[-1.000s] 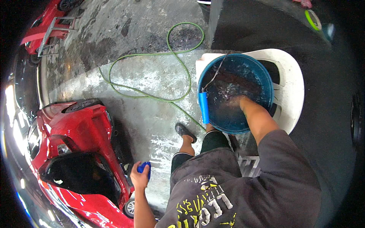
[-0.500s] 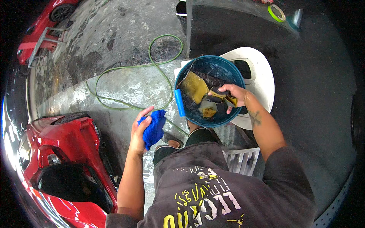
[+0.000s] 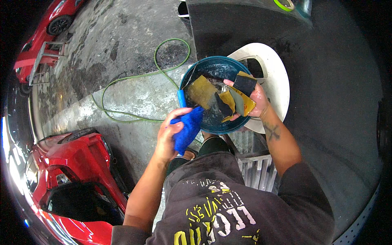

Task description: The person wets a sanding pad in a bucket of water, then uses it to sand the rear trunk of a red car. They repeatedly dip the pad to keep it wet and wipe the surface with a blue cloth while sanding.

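The left hand [image 3: 168, 136] squeezes a blue cloth [image 3: 187, 128] at the blue bucket's [image 3: 192, 77] left rim, the right hand [image 3: 254, 100] grips wet yellow-black sheets [image 3: 232, 100] over it, with open wet floor [image 3: 122, 53] upper left.

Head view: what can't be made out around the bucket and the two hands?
- Blue bucket: contents mostly hidden by the wet yellow and dark sheets in the right hand.
- Sheet count: they overlap, cannot tell.
- Left hand: palm hidden by the blue cloth.
- White stand: partly covered by the bucket.
- Red car: cut off at the picture's rim.
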